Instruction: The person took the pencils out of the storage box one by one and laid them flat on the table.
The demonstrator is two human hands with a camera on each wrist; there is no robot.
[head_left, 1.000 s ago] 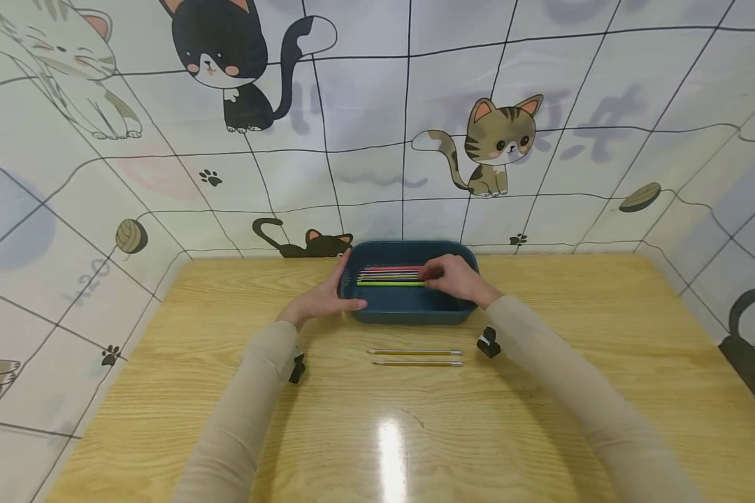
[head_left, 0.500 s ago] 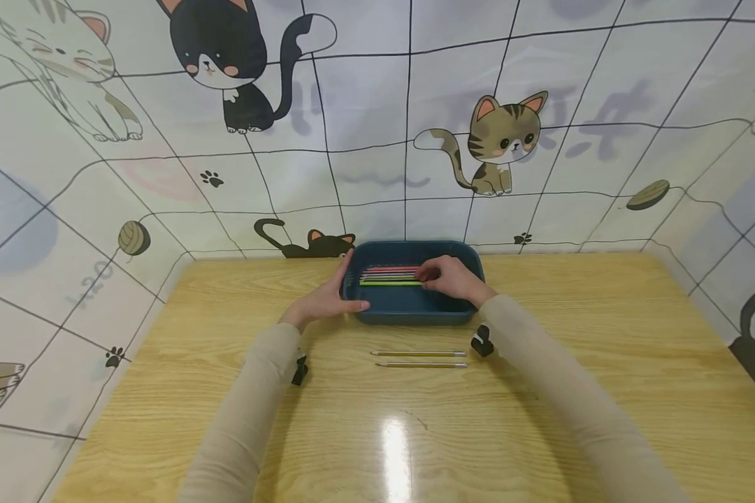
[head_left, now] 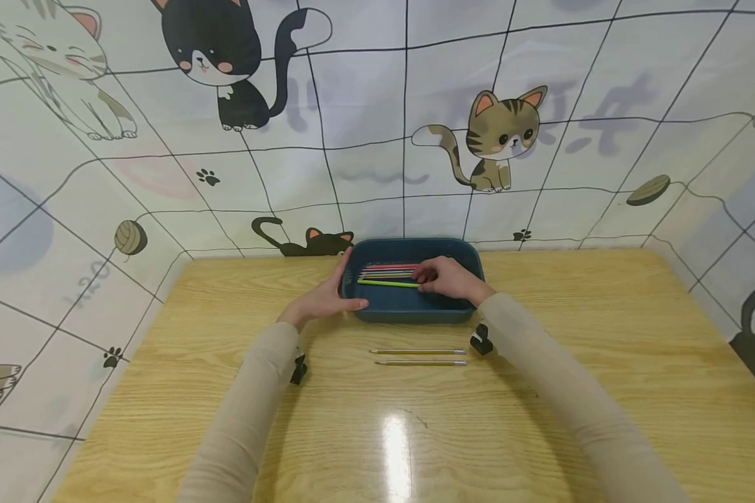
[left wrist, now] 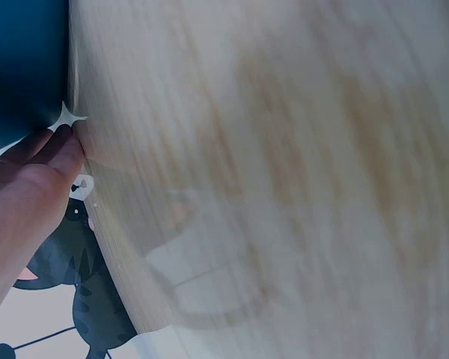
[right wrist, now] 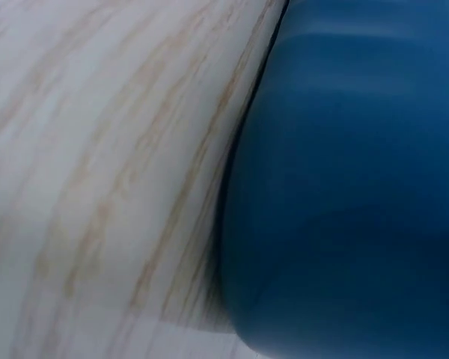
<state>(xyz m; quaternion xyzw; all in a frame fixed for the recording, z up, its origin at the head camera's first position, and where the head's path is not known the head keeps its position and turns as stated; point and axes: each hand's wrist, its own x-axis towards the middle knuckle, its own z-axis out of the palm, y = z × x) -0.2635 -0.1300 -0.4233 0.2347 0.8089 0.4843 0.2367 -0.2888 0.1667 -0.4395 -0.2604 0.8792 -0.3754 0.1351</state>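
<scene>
A dark blue plastic bin point(head_left: 409, 316) stands at the back of the table, with several colored pencils point(head_left: 386, 269) lying side by side in it. My right hand point(head_left: 449, 278) reaches into the bin and pinches the right end of a yellow-green pencil point(head_left: 384, 282), which lies slightly apart and tilted from the others. The fingertips are partly hidden. At the bin's left end rests my left hand point(head_left: 324, 297), thumb and fingers spread straight along its outside; the left wrist view shows the fingers point(left wrist: 56, 153) against the blue wall. The right wrist view shows only the bin's outer side point(right wrist: 344, 187) and table.
Two yellowish pencils point(head_left: 417, 351) lie parallel on the wooden table point(head_left: 327, 433) in front of the bin. A cat-patterned wall covering point(head_left: 371, 168) rises right behind the bin and at both sides. Black wrist devices point(head_left: 481, 339) sit under the sleeves.
The yellow-green pencil's right end has shifted toward the front with my right hand, so it now slants away from the row. My left hand stays on the bin. The head view shifts slightly.
</scene>
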